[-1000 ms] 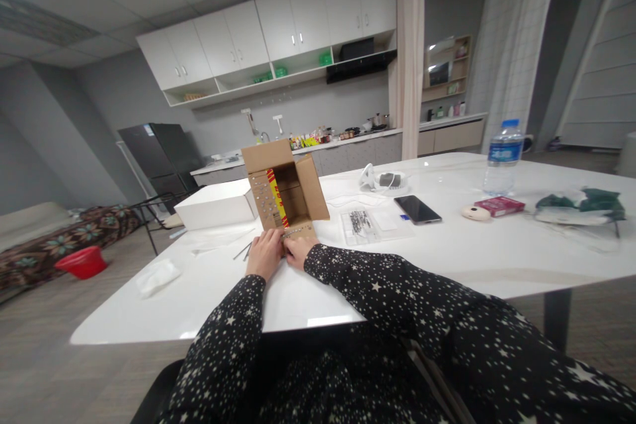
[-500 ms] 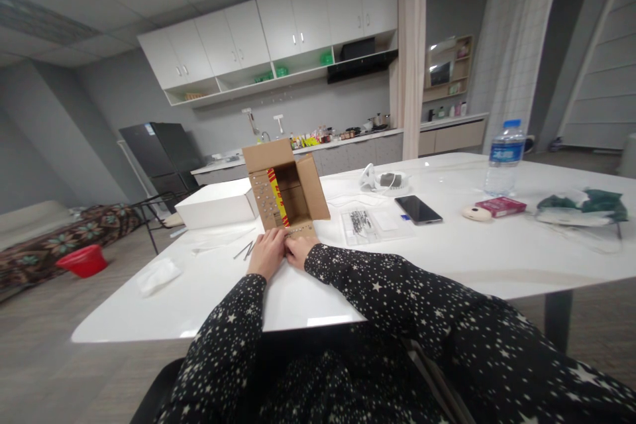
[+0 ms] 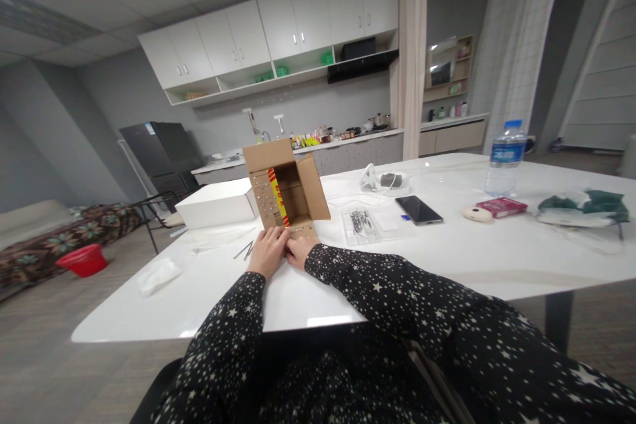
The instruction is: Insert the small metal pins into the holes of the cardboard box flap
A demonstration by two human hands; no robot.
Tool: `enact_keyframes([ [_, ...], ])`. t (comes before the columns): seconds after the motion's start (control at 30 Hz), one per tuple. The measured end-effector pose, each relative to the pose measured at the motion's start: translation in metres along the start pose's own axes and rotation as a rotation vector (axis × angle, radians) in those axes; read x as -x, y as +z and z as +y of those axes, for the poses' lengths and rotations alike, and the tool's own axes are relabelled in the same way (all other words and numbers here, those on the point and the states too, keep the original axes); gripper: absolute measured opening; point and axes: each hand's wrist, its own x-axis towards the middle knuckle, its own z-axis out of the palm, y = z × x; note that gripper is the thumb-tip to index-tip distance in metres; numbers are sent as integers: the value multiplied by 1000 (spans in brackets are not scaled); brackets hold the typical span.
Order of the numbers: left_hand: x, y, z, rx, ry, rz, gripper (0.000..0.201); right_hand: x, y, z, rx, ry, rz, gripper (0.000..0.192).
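a: what stands before the two hands?

b: a cardboard box (image 3: 294, 195), flaps open, on the white table (image 3: 213, 308), between its near and far edges; a yellow-and-red strip (image 3: 277, 196) runs down one panel, among small pale dots.

a: and the hands themselves?

b: both touch the lower front of the box — the left hand (image 3: 269, 249) with fingers side by side, the right hand (image 3: 299, 251) close against it with fingers curled under. whether either is clamped on the cardboard or a small part, one cannot tell.

a: what lies around them?

b: thin metal rods (image 3: 244, 250) just left of the left hand; a crumpled white bag (image 3: 159, 276) near the table's left edge; a white box (image 3: 217, 204) toward its far left corner. right of the cardboard box — a clear tray of metal pieces (image 3: 361, 225), then a phone (image 3: 419, 209).
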Motion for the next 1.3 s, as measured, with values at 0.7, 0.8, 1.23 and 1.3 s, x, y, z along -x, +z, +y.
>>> enact_keyframes([
  [0.7, 1, 7, -7, -31, -5, 94, 27, 2, -3, 0, -23, -10, -16, 36],
  [0.8, 1, 11, -9, 44, -45, 155, 25, 2, -3, 0, -24, -3, -8, 37],
  [1.23, 2, 10, -10, 342, -202, 377, 23, 1, -1, 0, -29, 11, 17, 35],
  [1.3, 2, 8, -10, 351, -201, 395, 23, 1, 0, 1, -26, 12, 28, 34],
])
